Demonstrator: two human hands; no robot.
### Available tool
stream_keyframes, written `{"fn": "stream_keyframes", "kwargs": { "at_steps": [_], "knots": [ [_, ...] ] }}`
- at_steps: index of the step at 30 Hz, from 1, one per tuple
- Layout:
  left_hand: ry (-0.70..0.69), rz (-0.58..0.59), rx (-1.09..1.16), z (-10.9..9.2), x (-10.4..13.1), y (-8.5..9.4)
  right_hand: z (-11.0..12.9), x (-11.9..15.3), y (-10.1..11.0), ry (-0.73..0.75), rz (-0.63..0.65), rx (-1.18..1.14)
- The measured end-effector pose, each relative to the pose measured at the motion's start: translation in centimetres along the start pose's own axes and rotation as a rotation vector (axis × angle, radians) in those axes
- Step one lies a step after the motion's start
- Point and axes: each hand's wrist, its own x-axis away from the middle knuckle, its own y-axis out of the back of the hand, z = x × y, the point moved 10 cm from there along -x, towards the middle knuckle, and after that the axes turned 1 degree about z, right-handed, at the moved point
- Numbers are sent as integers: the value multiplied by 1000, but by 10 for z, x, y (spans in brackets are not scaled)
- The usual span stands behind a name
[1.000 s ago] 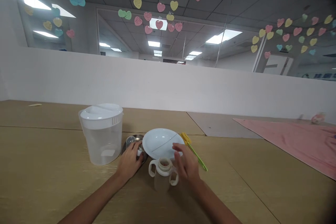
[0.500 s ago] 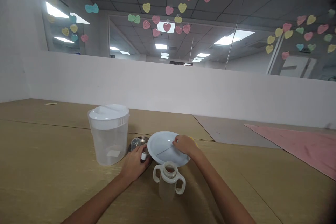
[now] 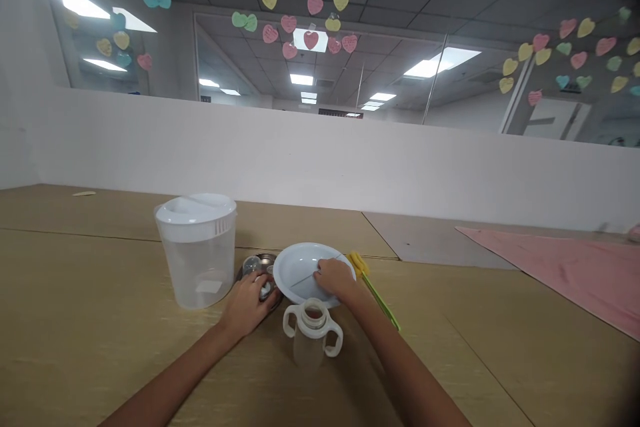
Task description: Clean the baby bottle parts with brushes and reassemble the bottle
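Right here in front, between my forearms, the two-handled bottle (image 3: 309, 345) stands upright with its neck uncovered, and just past it my left hand (image 3: 245, 307) curls narrowly over a small white piece (image 3: 265, 289) in the metal dish (image 3: 268, 258), by a clear dome (image 3: 251, 264), so the parts lie separate. My right hand (image 3: 336, 277) reaches into the white bowl (image 3: 295, 257), fingers drawn together at a thin rod (image 3: 301, 279), though whether either hand actually grips I can't tell. The green-handled brush (image 3: 383, 298) lies right of that hand, untouched, and the lidded pitcher (image 3: 197, 267) stands beyond my left.
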Motion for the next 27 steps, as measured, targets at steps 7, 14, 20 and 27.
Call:
{"fn": "stream_keyframes", "kwargs": {
  "at_steps": [7,14,20,27],
  "knots": [
    [14,32,5,0,0,-2,12,1,3,57,-35,-65],
    [105,51,72,7,1,0,7,-1,12,32,-90,-121],
    [151,7,173,15,3,2,3,4,47,26,-195,-194],
    [129,-34,202,23,-1,-2,-1,21,96,62,-341,-301]
  ]
}}
